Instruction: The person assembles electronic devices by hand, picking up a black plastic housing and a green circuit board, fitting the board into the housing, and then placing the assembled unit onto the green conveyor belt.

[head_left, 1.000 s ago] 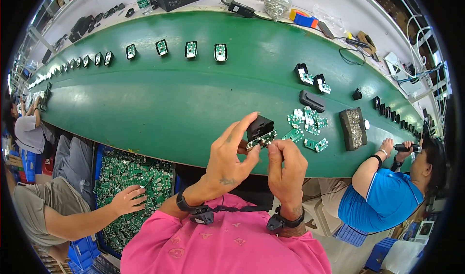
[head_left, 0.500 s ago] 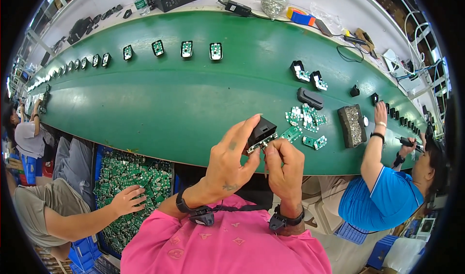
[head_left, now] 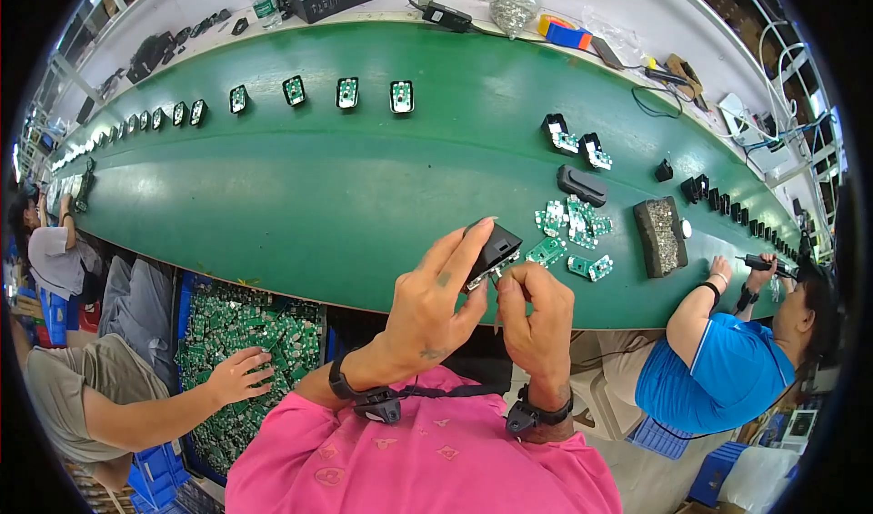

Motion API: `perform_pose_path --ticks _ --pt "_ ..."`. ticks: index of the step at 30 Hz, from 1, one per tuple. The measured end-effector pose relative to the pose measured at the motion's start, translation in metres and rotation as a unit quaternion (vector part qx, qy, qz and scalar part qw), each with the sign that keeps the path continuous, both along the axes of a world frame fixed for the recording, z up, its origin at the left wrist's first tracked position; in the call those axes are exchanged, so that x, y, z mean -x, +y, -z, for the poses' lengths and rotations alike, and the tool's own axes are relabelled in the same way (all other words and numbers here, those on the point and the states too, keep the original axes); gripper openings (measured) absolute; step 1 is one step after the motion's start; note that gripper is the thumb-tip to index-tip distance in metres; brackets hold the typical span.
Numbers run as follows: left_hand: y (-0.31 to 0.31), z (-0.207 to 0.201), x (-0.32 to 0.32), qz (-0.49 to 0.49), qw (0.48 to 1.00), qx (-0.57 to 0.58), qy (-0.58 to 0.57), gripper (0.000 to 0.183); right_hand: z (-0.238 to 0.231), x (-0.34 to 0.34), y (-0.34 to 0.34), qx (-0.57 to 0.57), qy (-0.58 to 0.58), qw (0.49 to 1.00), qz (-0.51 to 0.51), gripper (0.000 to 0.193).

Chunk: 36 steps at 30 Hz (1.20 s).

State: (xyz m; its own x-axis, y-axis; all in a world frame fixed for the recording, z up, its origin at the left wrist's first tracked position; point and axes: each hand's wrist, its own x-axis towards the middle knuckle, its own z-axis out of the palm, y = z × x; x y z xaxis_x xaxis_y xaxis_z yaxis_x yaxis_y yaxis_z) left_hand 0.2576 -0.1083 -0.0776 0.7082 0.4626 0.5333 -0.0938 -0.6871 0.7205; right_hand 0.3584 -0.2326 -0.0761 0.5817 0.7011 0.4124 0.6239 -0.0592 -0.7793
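Note:
My left hand [head_left: 429,282] is closed around a black plastic housing [head_left: 500,244], held tilted above the near edge of the green table. A circuit board edge [head_left: 486,276] shows at the housing's lower side. Close against that edge, my right hand [head_left: 536,312] is closed in a pinch; whatever its fingertips grip is too small and covered to name. Just beyond lie several loose green circuit boards [head_left: 547,250] and a dark oblong case [head_left: 582,185]. Two black housings [head_left: 556,134] with boards hanging partly out stand farther back.
A dark block with a speckled top [head_left: 661,237] lies to the right. Housings with boards [head_left: 402,98] line the far left. Below left, a co-worker's hand [head_left: 241,376] rests over a bin of circuit boards [head_left: 227,328]. Another co-worker in blue [head_left: 727,359] holds a tool [head_left: 762,265].
The right-hand co-worker's hand has drawn back from the row of black housings to the table's near edge. My hands keep their hold, with the housing turned very slightly.

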Motion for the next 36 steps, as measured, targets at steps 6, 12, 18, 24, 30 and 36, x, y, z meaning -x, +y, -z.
perform_pose_path --ticks 6,12,18,24,30,36 --pt "-0.001 0.004 -0.002 -0.013 0.998 -0.061 -0.022 0.065 0.001 0.007 0.002 0.013 0.043 0.999 0.021 0.006" --pt "-0.006 0.013 -0.004 -0.014 0.999 -0.038 -0.03 0.063 0.002 0.013 0.001 -0.002 0.057 0.997 0.051 0.006" --pt "-0.012 0.013 -0.005 -0.048 0.995 -0.091 -0.012 0.065 0.01 0.015 0.006 -0.016 -0.029 0.997 0.07 0.005" --pt "-0.011 0.018 -0.008 -0.054 0.992 -0.112 0.004 0.067 0.019 0.007 0.005 -0.012 0.066 0.996 0.064 0.008" --pt "-0.009 0.018 -0.012 -0.028 0.99 -0.134 0.023 0.064 0.018 -0.006 -0.004 -0.008 0.214 0.977 0.022 0.013" --pt "-0.017 0.022 -0.011 -0.04 0.982 -0.18 0.047 0.062 0.021 -0.007 -0.012 0.037 0.183 0.982 0.024 0.013"
